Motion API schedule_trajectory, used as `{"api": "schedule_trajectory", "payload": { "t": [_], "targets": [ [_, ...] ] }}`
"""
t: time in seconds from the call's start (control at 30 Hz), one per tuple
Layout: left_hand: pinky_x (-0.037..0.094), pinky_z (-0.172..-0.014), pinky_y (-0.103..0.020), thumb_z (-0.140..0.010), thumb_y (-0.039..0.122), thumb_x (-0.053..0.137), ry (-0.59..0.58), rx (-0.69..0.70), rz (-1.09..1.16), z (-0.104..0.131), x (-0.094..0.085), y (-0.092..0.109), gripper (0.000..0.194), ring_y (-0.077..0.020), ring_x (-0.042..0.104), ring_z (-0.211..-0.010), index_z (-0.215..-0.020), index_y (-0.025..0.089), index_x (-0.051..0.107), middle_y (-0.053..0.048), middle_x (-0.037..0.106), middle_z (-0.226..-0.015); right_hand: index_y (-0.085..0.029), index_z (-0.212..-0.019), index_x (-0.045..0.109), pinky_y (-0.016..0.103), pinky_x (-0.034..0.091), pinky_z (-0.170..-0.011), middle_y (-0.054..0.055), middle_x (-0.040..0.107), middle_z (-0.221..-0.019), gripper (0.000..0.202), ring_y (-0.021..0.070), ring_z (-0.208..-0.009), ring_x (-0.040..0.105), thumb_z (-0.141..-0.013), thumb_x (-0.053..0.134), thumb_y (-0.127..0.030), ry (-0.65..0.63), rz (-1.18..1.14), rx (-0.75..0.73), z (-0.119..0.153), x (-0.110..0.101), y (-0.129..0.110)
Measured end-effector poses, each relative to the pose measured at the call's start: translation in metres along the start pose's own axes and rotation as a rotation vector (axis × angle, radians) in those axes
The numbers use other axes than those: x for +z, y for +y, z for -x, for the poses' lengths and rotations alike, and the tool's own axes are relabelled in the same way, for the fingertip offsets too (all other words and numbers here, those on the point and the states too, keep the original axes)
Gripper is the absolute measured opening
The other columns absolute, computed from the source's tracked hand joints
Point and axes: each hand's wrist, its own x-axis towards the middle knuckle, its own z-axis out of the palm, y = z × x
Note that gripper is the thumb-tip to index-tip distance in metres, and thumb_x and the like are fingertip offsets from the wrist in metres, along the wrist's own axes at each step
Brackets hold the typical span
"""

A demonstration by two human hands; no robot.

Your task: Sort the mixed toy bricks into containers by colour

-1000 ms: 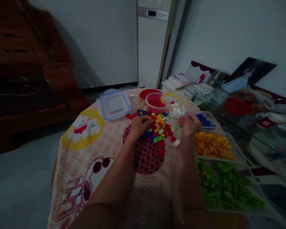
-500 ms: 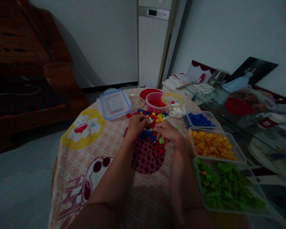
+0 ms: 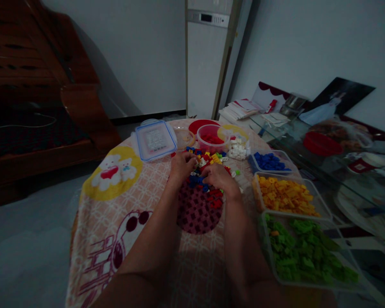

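Counter (image 3: 199, 256), round, patterned cloth over it; both forearms reach in from its near edge.

Green tray (image 3: 308, 284): clear plastic, at the near right edge of the counter, holding green bricks (image 3: 308, 252). Yellow tray (image 3: 321, 203): just beyond it along the right edge, filled with yellow bricks (image 3: 282, 196).

Mixed pile (image 3: 215, 158): loose bricks of red, yellow, blue, white and green, around the counter's middle, somewhat toward the far edge; partly hidden by the hands.

Blue-rimmed lid (image 3: 156, 140): flat, near the far left edge. Blue tray (image 3: 288, 162): right edge, beyond the yellow one, with blue bricks (image 3: 269, 161) inside. Round tub (image 3: 208, 148): translucent, near the far edge, red bricks (image 3: 211, 138) in it. White heap (image 3: 238, 149): between tub and blue tray.

Left hand (image 3: 181, 167): at the pile's left side. Grip narrow, thumb and fingers curled close together; cannot tell whether a piece is held. Right hand (image 3: 218, 175): over the pile's right part, palm down. Grip bent, fingertips down at dark blue pieces (image 3: 197, 181); finger gap hidden, so hold and opening cannot be told.

Single green brick (image 3: 237, 172): just right of the right hand.
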Motion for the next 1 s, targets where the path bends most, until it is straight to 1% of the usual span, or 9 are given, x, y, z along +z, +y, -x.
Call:
{"api": "schedule_trajectory", "payload": {
  "t": [0.1, 0.17, 0.33, 0.4, 0.47, 0.6, 0.73, 0.9, 1.0],
  "targets": [
    [0.055, -0.07, -0.025, -0.082, 0.029, 0.057, 0.005, 0.006, -0.007, -0.001, 0.002, -0.002, 0.027, -0.0171, 0.07, -0.072, -0.093, 0.016, 0.079, -0.004, 0.076, -0.074, -0.019, -0.089, 0.079, 0.023, 0.045, -0.068, 0.003, 0.076, -0.084, 0.021, 0.0165, -0.08, 0.067, -0.07, 0.077, -0.008, -0.004, 0.152, -0.006, -0.003, 0.004, -0.005],
    [0.055, -0.07, -0.025, -0.082, 0.029, 0.057, 0.006, 0.0, -0.008, -0.001, 0.002, -0.002, 0.027, -0.0169, 0.07, -0.072, -0.092, 0.017, 0.079, -0.004, 0.077, -0.075, -0.019, -0.091, 0.079, 0.023, 0.046, -0.07, 0.004, 0.076, -0.087, 0.022, 0.0165, -0.082, 0.067, -0.071, 0.077, -0.009, -0.011, 0.166, 0.003, -0.003, 0.004, -0.006],
    [0.055, -0.069, -0.025, -0.083, 0.028, 0.057, -0.005, -0.007, 0.001, -0.001, 0.001, -0.001, 0.027, -0.017, 0.07, -0.071, -0.093, 0.017, 0.08, -0.003, 0.076, -0.073, -0.016, -0.09, 0.079, 0.022, 0.047, -0.064, 0.002, 0.072, -0.071, 0.017, 0.0138, -0.065, 0.064, -0.081, 0.065, -0.011, -0.02, 0.026, 0.049, 0.004, -0.003, 0.001],
    [0.054, -0.068, -0.025, -0.082, 0.028, 0.058, -0.011, -0.005, 0.001, 0.0, 0.001, 0.0, 0.026, -0.0173, 0.07, -0.07, -0.093, 0.017, 0.08, -0.003, 0.075, -0.071, -0.014, -0.09, 0.079, 0.022, 0.047, -0.063, 0.002, 0.071, -0.069, 0.018, 0.0133, -0.061, 0.063, -0.082, 0.063, -0.01, -0.013, -0.019, 0.059, 0.005, -0.006, 0.006],
    [0.053, -0.067, -0.025, -0.082, 0.027, 0.059, -0.012, -0.005, -0.002, 0.0, 0.001, 0.001, 0.025, -0.0173, 0.069, -0.069, -0.091, 0.017, 0.08, -0.002, 0.074, -0.069, -0.015, -0.091, 0.08, 0.023, 0.048, -0.064, 0.001, 0.072, -0.07, 0.019, 0.0135, -0.062, 0.064, -0.081, 0.064, -0.01, -0.008, -0.033, 0.058, 0.005, -0.006, 0.01],
    [0.053, -0.067, -0.025, -0.083, 0.027, 0.058, -0.005, 0.003, 0.012, 0.0, 0.001, 0.001, 0.025, -0.0173, 0.069, -0.069, -0.089, 0.017, 0.079, -0.003, 0.073, -0.067, -0.018, -0.096, 0.081, 0.024, 0.05, -0.073, 0.001, 0.075, -0.079, 0.02, 0.015, -0.073, 0.069, -0.079, 0.072, -0.013, -0.02, 0.038, 0.028, 0.001, -0.002, 0.007],
    [0.053, -0.069, -0.026, -0.081, 0.026, 0.058, -0.008, 0.007, 0.013, 0.0, 0.001, 0.001, 0.023, -0.0178, 0.069, -0.07, -0.087, 0.018, 0.079, -0.002, 0.073, -0.068, -0.018, -0.095, 0.08, 0.025, 0.05, -0.08, 0.005, 0.079, -0.097, 0.022, 0.0184, -0.092, 0.071, -0.075, 0.078, -0.011, 0.005, 0.202, 0.002, -0.002, 0.001, -0.003],
    [0.054, -0.07, -0.027, -0.08, 0.024, 0.06, -0.001, 0.012, 0.014, -0.001, 0.003, 0.0, 0.021, -0.0182, 0.069, -0.071, -0.086, 0.019, 0.079, -0.002, 0.073, -0.068, -0.022, -0.107, 0.079, 0.027, 0.049, -0.089, 0.007, 0.078, -0.114, 0.03, 0.0219, -0.109, 0.07, -0.077, 0.081, -0.015, -0.012, 0.284, -0.026, -0.002, 0.001, -0.013],
    [0.054, -0.071, -0.027, -0.082, 0.026, 0.059, 0.0, 0.02, 0.02, -0.001, 0.004, -0.001, 0.021, -0.0181, 0.069, -0.071, -0.085, 0.018, 0.079, -0.003, 0.073, -0.069, -0.023, -0.107, 0.08, 0.029, 0.049, -0.093, 0.008, 0.078, -0.118, 0.029, 0.0237, -0.116, 0.069, -0.08, 0.079, -0.015, -0.029, 0.298, -0.039, -0.003, 0.002, -0.015]
  ]
}}
